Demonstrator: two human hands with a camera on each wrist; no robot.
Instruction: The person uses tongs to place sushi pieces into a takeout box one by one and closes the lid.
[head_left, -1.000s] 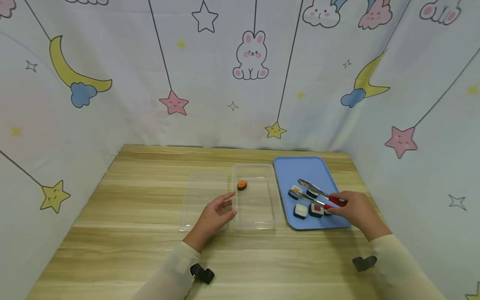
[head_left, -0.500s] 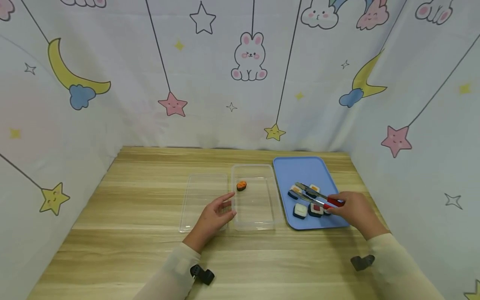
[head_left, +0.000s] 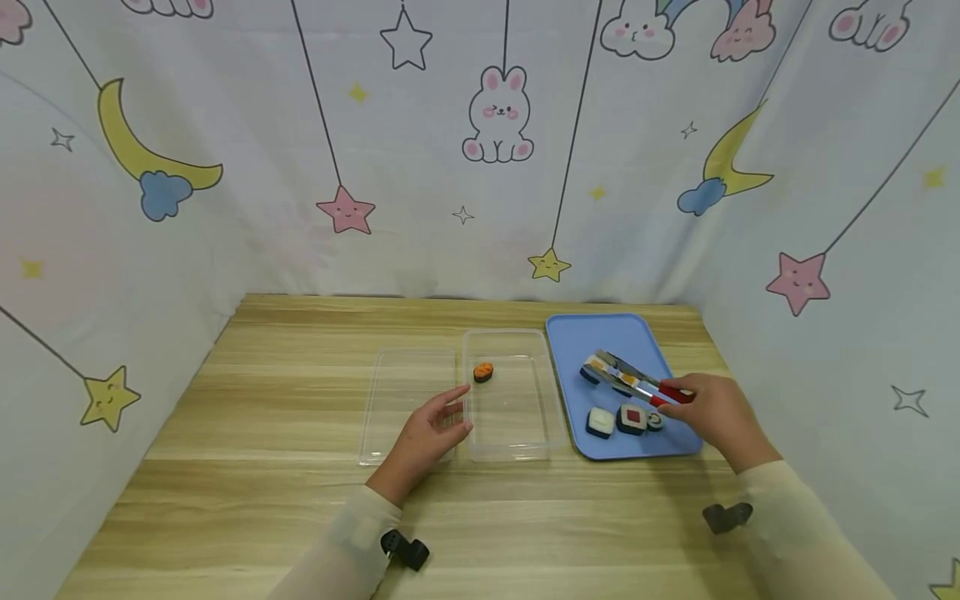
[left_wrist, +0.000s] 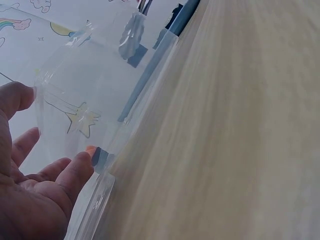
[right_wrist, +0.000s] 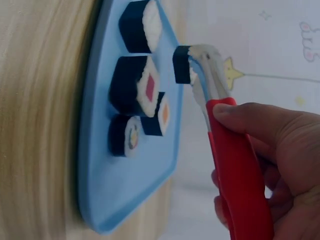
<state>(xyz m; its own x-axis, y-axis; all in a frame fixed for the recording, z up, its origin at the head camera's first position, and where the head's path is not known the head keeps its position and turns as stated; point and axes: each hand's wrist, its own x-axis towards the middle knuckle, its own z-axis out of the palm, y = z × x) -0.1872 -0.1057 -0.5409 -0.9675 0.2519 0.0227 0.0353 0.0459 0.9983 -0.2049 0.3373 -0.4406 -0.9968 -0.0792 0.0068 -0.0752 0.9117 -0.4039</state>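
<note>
Red tongs (head_left: 671,392), in the head view, extend from the right hand (head_left: 722,421) over the blue tray (head_left: 600,333), at the right side of the tabletop (head_left: 285,525). The right fingers are closed around the tong handles. The tong tips are at the held roll (head_left: 588,373), over the left half of the tray. Along the near side sit, left to right, the white roll (head_left: 600,422), the red-centred roll (head_left: 632,418) and the small roll (head_left: 655,422). Left of the tray stands the clear box (head_left: 510,417), with the orange piece (head_left: 483,372) near its left wall. The clear lid (head_left: 405,383) lies just left of the box, partly beneath the left hand (head_left: 423,433).

Left wrist view: the left fingers are part open and loosely bent, with thumb and index apart at the box wall. Whether they touch it cannot be determined.

Right wrist view: the thumb presses on the red grip. The metal tips pinch the held roll, which shows beyond the tray rim and appears raised. The orange-centred roll (right_wrist: 163,117) rests on the tray, behind the red-centred and small rolls.
</note>
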